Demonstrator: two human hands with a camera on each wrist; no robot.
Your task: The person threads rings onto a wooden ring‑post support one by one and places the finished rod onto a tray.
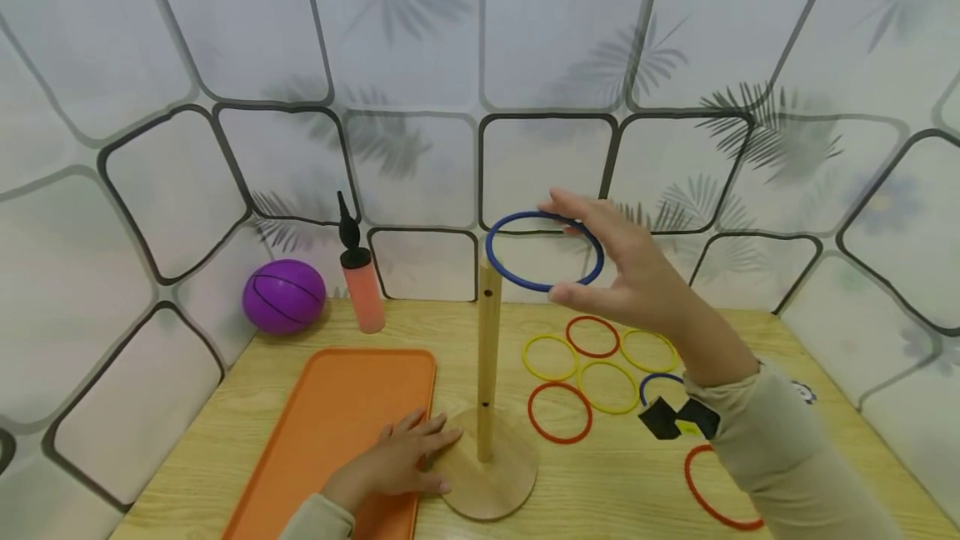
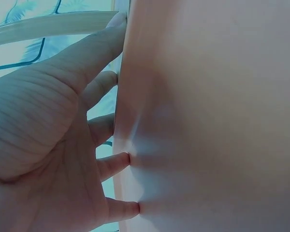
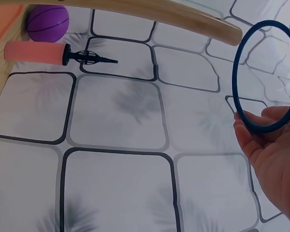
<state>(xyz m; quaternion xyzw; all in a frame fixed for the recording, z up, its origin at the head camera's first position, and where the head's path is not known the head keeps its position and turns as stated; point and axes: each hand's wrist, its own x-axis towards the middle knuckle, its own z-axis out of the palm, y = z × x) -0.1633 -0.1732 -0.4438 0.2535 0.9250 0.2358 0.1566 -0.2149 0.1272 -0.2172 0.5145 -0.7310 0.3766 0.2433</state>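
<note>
My right hand (image 1: 630, 269) holds a blue ring (image 1: 491, 261) between thumb and fingers, tilted beside the top of an upright wooden post (image 1: 487, 357). In the right wrist view the ring (image 3: 236, 72) stands just off the post's end (image 3: 227, 33), with my fingers (image 3: 253, 140) at its lower rim. My left hand (image 1: 397, 457) lies with fingers spread at the left edge of the post's round wooden base (image 1: 510, 482), over the right border of an orange tray (image 1: 337, 407). Up close, the left wrist view shows its fingertips touching the tray's surface (image 2: 208, 121).
Several red and yellow rings lie right of the post, among them a red ring (image 1: 531, 419) and a yellow ring (image 1: 525, 357). Another blue ring (image 1: 660, 375) is partly behind my right wrist. A purple ball (image 1: 283, 297) and a pink hand pump (image 1: 363, 294) stand at the back left.
</note>
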